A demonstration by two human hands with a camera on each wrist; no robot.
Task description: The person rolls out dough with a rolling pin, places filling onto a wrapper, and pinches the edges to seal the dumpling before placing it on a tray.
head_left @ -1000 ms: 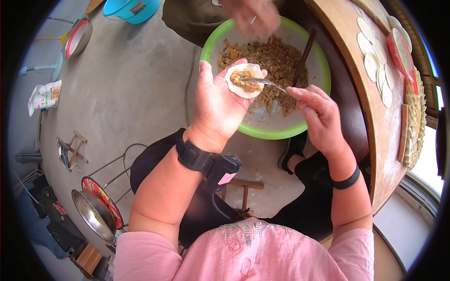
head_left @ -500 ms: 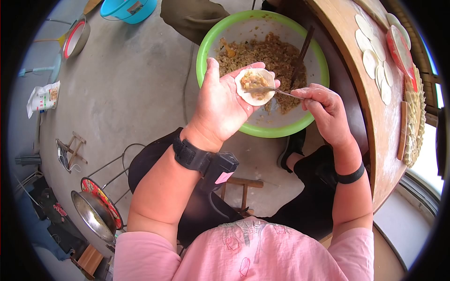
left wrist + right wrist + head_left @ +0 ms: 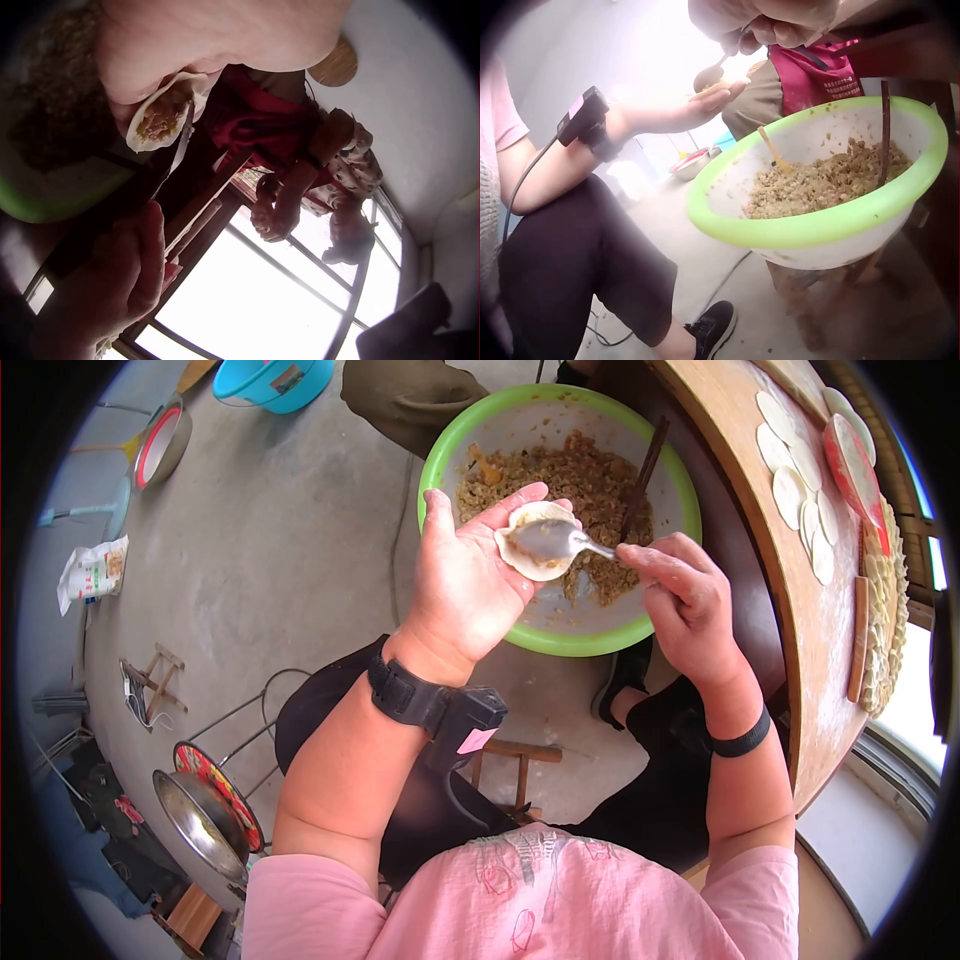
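Observation:
My left hand (image 3: 465, 575) is palm up, fingers extended, carrying a round dough wrapper (image 3: 543, 511). Ground filling (image 3: 163, 112) lies in the wrapper, which curves up at its sides in the left wrist view. Thumb and fingers of my right hand (image 3: 690, 600) pinch the handle of a metal spoon (image 3: 548, 540). Its bowl, back side up, rests over the filling and hides most of it in the head view. Below both hands is a large green-rimmed bowl (image 3: 570, 646) of chopped filling (image 3: 817, 176), with chopsticks (image 3: 645, 475) and a yellow-handled utensil (image 3: 775, 152) standing in it.
On the wooden table (image 3: 745, 460) at right lie several flat wrappers (image 3: 789, 495), a red-rimmed dish (image 3: 853, 465) and rows of dumplings (image 3: 882, 630). Another person's trouser leg (image 3: 410, 400) is beyond the bowl. A blue bucket (image 3: 275, 380) and a metal pot (image 3: 195, 820) stand left.
The spoon has turned over, so its bowl now faces down on the filling. The wrapper shifted slightly right, then back. Another person's hand over the big bowl has left the view.

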